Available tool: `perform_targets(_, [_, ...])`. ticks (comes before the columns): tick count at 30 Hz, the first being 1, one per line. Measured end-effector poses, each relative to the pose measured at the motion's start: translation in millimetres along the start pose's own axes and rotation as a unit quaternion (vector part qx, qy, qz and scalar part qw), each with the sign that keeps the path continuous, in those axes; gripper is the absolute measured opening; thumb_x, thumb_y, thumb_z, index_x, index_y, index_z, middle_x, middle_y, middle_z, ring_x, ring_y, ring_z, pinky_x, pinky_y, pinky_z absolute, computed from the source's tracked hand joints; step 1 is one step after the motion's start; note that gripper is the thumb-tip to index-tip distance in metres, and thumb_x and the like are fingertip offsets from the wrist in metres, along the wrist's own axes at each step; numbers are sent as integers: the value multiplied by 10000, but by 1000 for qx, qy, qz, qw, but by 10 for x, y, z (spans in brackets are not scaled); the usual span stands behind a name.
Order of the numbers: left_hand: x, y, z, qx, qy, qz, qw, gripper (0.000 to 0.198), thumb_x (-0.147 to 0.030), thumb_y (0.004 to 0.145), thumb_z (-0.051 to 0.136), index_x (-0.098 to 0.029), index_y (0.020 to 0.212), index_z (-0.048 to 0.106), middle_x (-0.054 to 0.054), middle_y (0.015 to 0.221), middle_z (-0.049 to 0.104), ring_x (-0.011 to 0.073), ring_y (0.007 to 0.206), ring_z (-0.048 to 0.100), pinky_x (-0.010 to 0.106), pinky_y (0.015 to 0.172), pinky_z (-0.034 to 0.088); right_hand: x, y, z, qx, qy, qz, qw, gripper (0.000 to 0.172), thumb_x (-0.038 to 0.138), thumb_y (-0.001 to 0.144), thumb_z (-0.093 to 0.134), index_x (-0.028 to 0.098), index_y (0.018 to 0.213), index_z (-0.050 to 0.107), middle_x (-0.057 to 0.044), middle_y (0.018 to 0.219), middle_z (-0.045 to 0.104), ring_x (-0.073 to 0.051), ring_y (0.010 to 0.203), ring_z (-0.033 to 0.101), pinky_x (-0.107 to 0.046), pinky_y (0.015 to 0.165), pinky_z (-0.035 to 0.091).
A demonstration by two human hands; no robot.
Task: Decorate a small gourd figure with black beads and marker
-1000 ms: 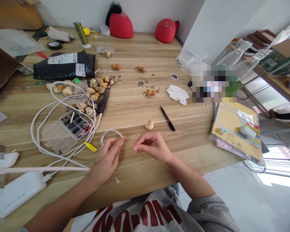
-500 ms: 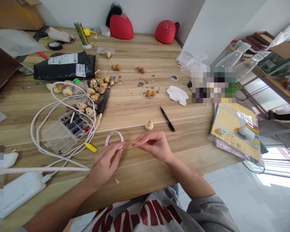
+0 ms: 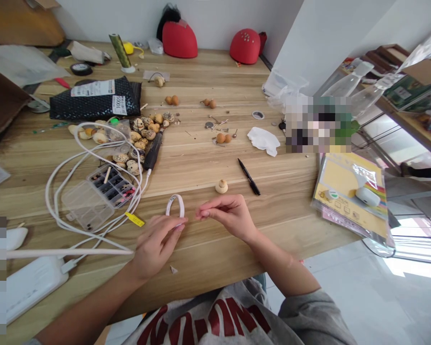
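My left hand (image 3: 158, 243) pinches a thin white roll of tape (image 3: 181, 207) between thumb and fingers, the roll standing nearly upright above the table. My right hand (image 3: 228, 215) is closed in a pinch a short gap to the right of the roll. Whatever its fingertips hold, if anything, is too small to make out. Just beyond the right hand a small pale gourd (image 3: 221, 186) with a brownish top sits on the wood. A black pen (image 3: 249, 176) lies to the right of it.
White cable (image 3: 53, 211) loops across the left side, around a compartment box (image 3: 111, 184) and near painted gourds (image 3: 143, 134). A power strip (image 3: 36, 287) lies front left. Crumpled tissue (image 3: 264, 141) and brown gourds (image 3: 223, 138) lie farther back; packaged sheets (image 3: 352, 191) overhang the right edge.
The tape roll has turned in my left hand, from lying tilted leftward to more upright, and shifted right. My right hand has stayed almost in place, its fingers still pinched.
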State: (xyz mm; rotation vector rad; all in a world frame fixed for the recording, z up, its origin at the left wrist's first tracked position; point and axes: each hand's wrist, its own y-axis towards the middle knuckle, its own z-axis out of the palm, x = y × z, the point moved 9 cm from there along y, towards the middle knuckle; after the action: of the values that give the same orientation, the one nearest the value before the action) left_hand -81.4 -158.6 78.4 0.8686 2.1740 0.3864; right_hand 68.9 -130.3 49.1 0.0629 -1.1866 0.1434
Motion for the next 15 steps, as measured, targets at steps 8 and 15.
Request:
perform_targets(8, [-16,15,3,-4,1,9,1000,199,-106,840,543,-194,1003,615,42,911,727,144,796,669,267,765,500,5,-14,64,29,12,3,1000,140,266,677,772,143,703,710,-27,626,720,-122,574,678,-228,570,573])
perform_targets(15, [-20,26,-5,0,-9,5,1000,191,-76,825,548,-187,954,634,33,864,727,136,769,664,258,757,495,12,-24,84,38,-17,12,999,216,329,701,750,137,656,661,-20,579,682,-101,512,629,-208,502,535])
